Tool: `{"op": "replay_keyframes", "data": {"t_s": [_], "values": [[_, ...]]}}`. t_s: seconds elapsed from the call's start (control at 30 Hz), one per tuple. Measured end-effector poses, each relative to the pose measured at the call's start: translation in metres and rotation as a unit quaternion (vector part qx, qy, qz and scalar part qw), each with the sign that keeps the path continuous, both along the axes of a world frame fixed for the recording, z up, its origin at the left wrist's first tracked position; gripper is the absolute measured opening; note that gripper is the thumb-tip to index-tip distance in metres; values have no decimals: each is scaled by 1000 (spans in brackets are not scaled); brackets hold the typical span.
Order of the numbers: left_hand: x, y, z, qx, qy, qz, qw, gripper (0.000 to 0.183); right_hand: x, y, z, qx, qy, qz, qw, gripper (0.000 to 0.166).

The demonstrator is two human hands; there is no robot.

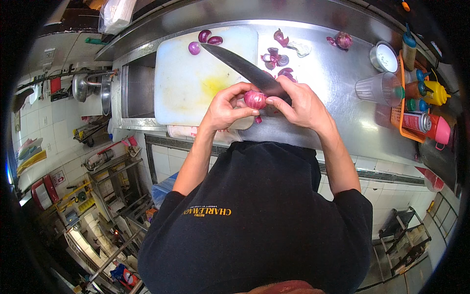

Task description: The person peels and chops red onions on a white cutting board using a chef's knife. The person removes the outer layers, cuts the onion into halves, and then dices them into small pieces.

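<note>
A red onion [255, 100] is held in the fingers of my left hand [226, 106], above the near right part of a white cutting board [180, 95]. My right hand [306, 103] grips a chef's knife [242, 68], whose handle is hidden in the palm. The broad dark blade points up and left across the board, and my right thumb touches the onion's side. Peeled red onion pieces [210, 38] lie at the board's far edge, by the knife tip. A small onion scrap [258, 119] is just below the held onion.
Onion peels and trimmings [273, 58] lie on the steel counter [330, 92] right of the board. Farther right are a whole red onion [344, 40], a metal bowl [383, 57], a clear plastic container [378, 88] and an orange basket [398, 110] of bottles. A sink basin [139, 88] adjoins the left.
</note>
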State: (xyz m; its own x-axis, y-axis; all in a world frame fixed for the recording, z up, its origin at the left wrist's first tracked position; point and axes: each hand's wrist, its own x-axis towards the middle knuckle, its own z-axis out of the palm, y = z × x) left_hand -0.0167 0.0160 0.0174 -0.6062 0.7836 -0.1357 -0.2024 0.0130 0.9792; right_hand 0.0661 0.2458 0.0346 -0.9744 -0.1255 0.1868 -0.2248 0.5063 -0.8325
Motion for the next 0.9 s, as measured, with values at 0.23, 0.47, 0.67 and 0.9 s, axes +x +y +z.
{"op": "replay_keyframes", "data": {"t_s": [0.23, 0.47, 0.67, 0.9], "values": [[6, 1, -10, -9, -7, 47, 999, 48, -4, -3, -21, -60, 14, -11, 998, 25], [10, 9, -12, -96, 92, 99, 986, 45, -5, -15, -22, -88, -11, -36, 995, 26], [11, 7, -23, -64, 53, 138, 987, 45, -4, -12, -22, -120, -26, -75, 990, 44], [12, 6, -22, -6, -57, 131, 990, 46, -1, -21, -29, -55, 10, -118, 991, 54]]}}
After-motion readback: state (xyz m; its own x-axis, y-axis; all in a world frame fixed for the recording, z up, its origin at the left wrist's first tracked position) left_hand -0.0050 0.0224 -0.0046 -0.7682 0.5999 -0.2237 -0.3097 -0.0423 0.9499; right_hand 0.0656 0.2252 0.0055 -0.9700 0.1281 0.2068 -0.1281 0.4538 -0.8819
